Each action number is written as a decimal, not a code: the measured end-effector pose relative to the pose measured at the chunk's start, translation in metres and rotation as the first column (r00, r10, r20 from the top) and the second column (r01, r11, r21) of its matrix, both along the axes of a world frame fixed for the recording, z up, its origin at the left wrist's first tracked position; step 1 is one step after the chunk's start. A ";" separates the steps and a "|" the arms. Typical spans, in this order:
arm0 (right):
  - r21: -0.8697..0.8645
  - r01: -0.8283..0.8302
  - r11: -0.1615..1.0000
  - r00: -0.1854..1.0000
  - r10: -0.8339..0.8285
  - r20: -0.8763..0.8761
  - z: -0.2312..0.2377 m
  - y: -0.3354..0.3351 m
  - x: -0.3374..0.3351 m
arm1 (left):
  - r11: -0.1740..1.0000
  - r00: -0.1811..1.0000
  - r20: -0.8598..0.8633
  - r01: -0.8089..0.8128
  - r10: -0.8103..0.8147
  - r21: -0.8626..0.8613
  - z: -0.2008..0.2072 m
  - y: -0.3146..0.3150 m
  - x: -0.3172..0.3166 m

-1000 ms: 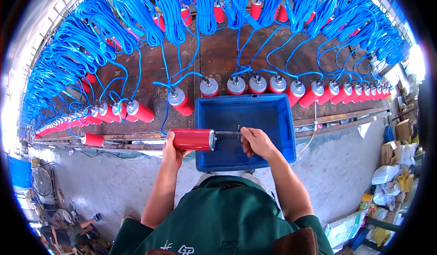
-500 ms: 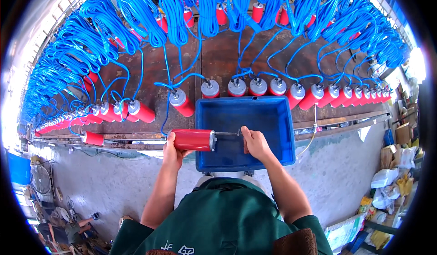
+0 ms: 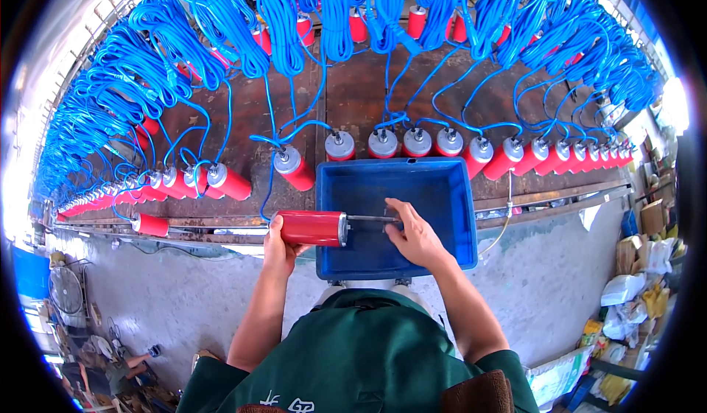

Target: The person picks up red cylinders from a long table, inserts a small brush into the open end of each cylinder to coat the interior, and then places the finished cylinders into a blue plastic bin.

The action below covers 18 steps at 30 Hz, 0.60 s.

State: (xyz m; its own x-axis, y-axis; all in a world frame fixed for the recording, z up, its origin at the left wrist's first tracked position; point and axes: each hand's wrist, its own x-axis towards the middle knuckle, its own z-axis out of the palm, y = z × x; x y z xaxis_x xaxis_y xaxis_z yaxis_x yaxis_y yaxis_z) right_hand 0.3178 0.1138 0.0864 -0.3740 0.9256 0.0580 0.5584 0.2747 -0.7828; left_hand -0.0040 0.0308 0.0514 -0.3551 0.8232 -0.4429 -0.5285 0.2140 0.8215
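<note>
My left hand (image 3: 277, 248) is closed around the left end of a red cylinder (image 3: 308, 228) with a silver end cap, held level over the left rim of a blue plastic bin (image 3: 471, 210). From the cap a thin metal rod tool (image 3: 366, 218) sticks out to the right, above the bin. My right hand (image 3: 417, 238) is at the tool's outer end, thumb and fingers apart around it. Whether a fingertip touches the tool is hard to tell. A blue cable (image 3: 267, 184) runs down toward the held cylinder's left end.
Behind the bin, a row of red cylinders with silver caps (image 3: 383, 143) stands along the front of a brown worktable (image 3: 353, 81). Coiled blue cables (image 3: 283, 22) hang at the back. One red cylinder (image 3: 151, 224) lies at the left edge. Bags and boxes (image 3: 626, 288) are piled at the right.
The fingers of my right hand have spread from a closed grip on the tool's end, and the hand has turned slightly. My left hand and the red cylinder have hardly moved.
</note>
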 end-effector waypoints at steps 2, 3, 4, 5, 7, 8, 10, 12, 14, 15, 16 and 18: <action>0.272 -0.119 0.955 0.991 0.132 -0.031 0.008 0.002 0.002 | 1.000 1.000 -0.002 -0.002 0.002 0.001 0.000 -0.001 -0.001; 0.361 -0.149 0.920 0.984 0.172 -0.033 0.008 0.004 0.004 | 1.000 1.000 0.014 -0.002 0.002 0.002 0.000 0.001 0.000; 0.338 -0.203 0.919 0.976 0.217 -0.003 0.001 0.008 0.006 | 1.000 1.000 0.029 -0.003 0.003 0.003 0.000 0.002 0.001; 0.312 -0.256 0.915 0.965 0.261 0.025 -0.008 0.011 0.006 | 1.000 1.000 0.029 0.000 0.000 0.005 0.001 0.003 0.002; 0.269 -0.217 0.938 0.972 0.234 -0.029 -0.005 0.013 -0.006 | 1.000 1.000 0.003 -0.017 0.017 -0.014 0.002 0.003 0.003; -0.270 -0.066 0.961 0.965 -0.007 -0.261 -0.003 0.015 -0.016 | 1.000 1.000 0.001 -0.016 0.016 -0.013 0.002 0.003 0.003; -0.816 -0.155 0.557 0.786 -0.430 -0.444 -0.011 0.019 -0.023 | 1.000 1.000 -0.025 0.019 -0.018 0.019 0.001 0.003 0.001; -0.785 -0.095 0.613 0.837 -0.378 -0.396 -0.001 0.016 -0.020 | 1.000 0.999 -0.027 0.022 -0.021 0.012 0.001 0.001 0.000; -0.743 -0.042 0.668 0.883 -0.324 -0.341 -0.003 0.016 -0.017 | 1.000 0.999 -0.029 0.020 -0.020 0.007 0.001 0.001 0.000; -0.155 -0.018 0.988 0.952 -0.031 -0.305 -0.016 0.015 -0.007 | 1.000 0.999 -0.038 -0.018 0.017 -0.026 0.005 0.004 0.006; 0.177 -0.082 0.981 0.971 0.119 -0.206 -0.018 0.016 -0.002 | 0.997 0.997 -0.047 -0.058 0.055 -0.057 0.009 0.005 0.010; 0.561 -0.171 0.810 0.978 0.207 -0.001 -0.018 0.021 0.005 | 0.996 0.997 -0.045 -0.066 0.064 -0.055 0.014 0.007 0.012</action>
